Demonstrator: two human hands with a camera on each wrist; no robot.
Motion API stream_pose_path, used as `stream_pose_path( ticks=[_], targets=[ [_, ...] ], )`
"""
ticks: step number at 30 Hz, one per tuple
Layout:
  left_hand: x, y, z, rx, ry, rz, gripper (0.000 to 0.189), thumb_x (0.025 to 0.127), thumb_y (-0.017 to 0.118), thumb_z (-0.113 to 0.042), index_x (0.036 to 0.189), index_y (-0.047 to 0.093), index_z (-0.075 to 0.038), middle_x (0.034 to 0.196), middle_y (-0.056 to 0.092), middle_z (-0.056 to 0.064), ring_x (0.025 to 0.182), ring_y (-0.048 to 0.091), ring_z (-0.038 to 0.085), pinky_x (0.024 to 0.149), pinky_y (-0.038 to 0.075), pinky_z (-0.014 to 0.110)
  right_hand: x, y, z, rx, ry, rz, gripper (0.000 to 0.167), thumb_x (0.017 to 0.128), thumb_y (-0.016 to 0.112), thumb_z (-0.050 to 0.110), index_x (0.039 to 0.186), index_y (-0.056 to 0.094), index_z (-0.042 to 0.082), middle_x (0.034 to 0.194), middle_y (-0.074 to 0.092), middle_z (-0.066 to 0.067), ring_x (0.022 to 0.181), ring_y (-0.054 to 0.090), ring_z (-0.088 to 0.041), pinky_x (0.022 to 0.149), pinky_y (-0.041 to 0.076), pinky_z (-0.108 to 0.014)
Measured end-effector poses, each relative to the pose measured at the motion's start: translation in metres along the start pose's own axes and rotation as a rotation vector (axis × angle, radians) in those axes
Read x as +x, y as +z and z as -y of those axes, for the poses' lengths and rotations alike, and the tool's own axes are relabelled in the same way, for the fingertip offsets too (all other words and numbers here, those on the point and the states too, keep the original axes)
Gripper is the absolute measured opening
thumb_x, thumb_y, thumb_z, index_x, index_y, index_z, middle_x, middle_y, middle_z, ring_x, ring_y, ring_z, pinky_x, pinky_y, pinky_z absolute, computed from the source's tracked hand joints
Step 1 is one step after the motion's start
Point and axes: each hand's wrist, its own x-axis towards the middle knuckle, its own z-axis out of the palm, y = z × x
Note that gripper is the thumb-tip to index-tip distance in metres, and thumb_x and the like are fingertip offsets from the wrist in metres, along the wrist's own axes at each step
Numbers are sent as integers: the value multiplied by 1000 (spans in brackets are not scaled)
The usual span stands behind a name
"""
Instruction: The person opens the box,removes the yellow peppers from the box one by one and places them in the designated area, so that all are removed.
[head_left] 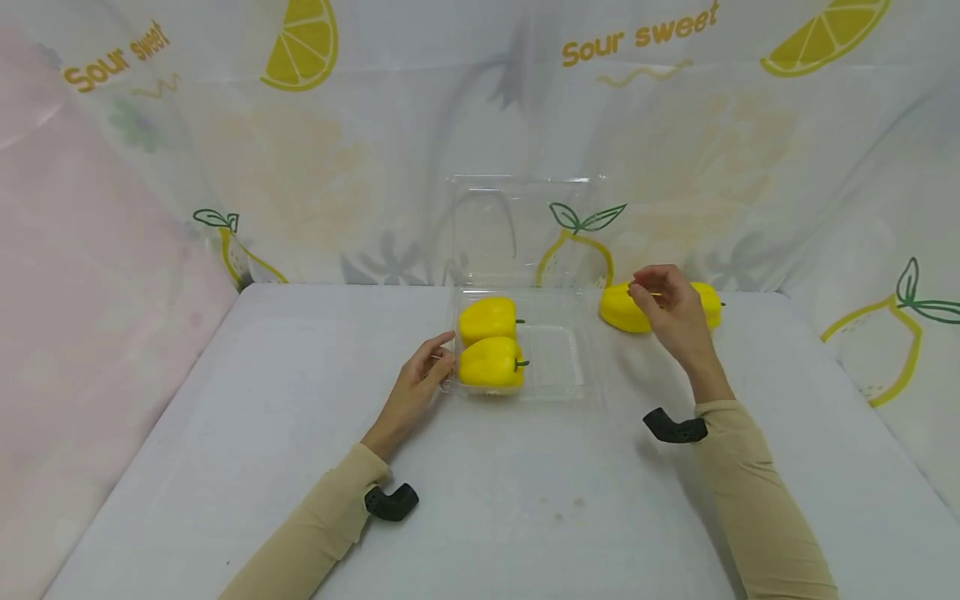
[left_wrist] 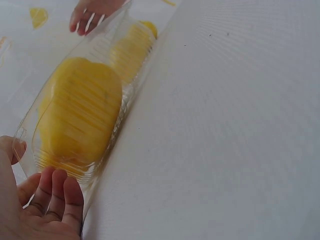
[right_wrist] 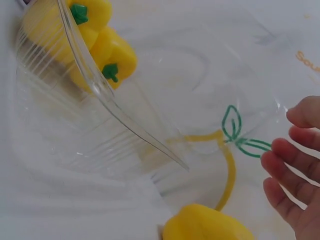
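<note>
A clear plastic clamshell container (head_left: pixel 551 354) lies on the table with its lid (head_left: pixel 487 233) raised at the back. Two yellow bell peppers sit in its left half, the nearer pepper (head_left: pixel 489 362) in front of the farther pepper (head_left: pixel 487 319), green stems pointing right. My left hand (head_left: pixel 420 375) holds the container's left edge, thumb at the rim and fingers against the outer wall. My right hand (head_left: pixel 675 312) hovers, fingers loosely bent and nothing in them, above more yellow pepper (head_left: pixel 622 310) right of the container. The hand partly hides it; I cannot tell how many peppers lie there.
The white-covered table (head_left: pixel 480 500) ends at a printed cloth backdrop (head_left: pixel 405 150) close behind the lid. A pink cloth side (head_left: pixel 97 292) stands at the left. Bent black pieces, a left piece (head_left: pixel 392 502) and a right piece (head_left: pixel 675 427), stick out from the sleeves.
</note>
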Motion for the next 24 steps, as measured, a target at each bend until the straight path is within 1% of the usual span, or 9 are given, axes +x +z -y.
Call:
stream_pose_path(
  ticks=[4,6,10,13,17,19,22,24],
  targets=[
    [-5,0,-16,3,-8,7,43,99,47,-11,140,40,2,105,51,18,82,51,19,68,44,16,0,3,3,-40,-5,59,34,95,57,21,122,51,2,110,59,-4,99,54,2,89,41,-11],
    [-7,1,-22,16,-7,8,43,99,46,-10,139,40,4,105,51,17,81,51,16,68,44,16,0,4,4,-43,-5,90,35,95,57,22,122,50,2,112,59,-8,100,53,2,89,41,-11],
    [-8,1,-26,21,-8,10,43,100,46,-10,139,39,4,105,51,17,80,50,12,69,44,16,-1,6,5,-44,-11,138,36,95,57,21,124,48,1,114,58,-12,100,53,1,90,41,-11],
    [-8,1,-26,24,-12,8,43,100,46,-11,140,39,4,105,51,16,79,50,11,68,44,15,-2,8,6,-37,-22,165,35,95,57,20,123,49,1,115,57,-14,101,52,0,90,41,-12],
    [-8,1,-26,24,-26,2,43,99,47,-12,140,40,3,105,51,15,82,51,16,69,44,15,-3,12,7,-14,-30,209,34,94,58,18,123,49,2,116,56,-15,103,52,0,91,41,-12],
    [-8,1,-25,21,-25,0,43,99,47,-11,140,40,3,105,51,15,82,51,16,69,44,15,-3,14,8,-10,-27,233,35,94,58,18,123,49,2,117,56,-15,104,52,-2,91,41,-12],
    [-4,1,-15,6,-21,0,43,99,48,-11,140,40,2,105,51,16,81,50,14,68,43,15,-4,17,10,-29,-12,265,37,94,59,21,125,48,4,119,56,-12,107,52,-6,93,41,-12],
    [-1,0,-7,2,-16,0,43,99,48,-12,140,41,0,106,52,16,80,50,11,68,44,15,-5,19,12,-53,6,287,38,94,59,24,126,48,6,120,56,-9,109,52,-10,95,41,-15]
  ],
)
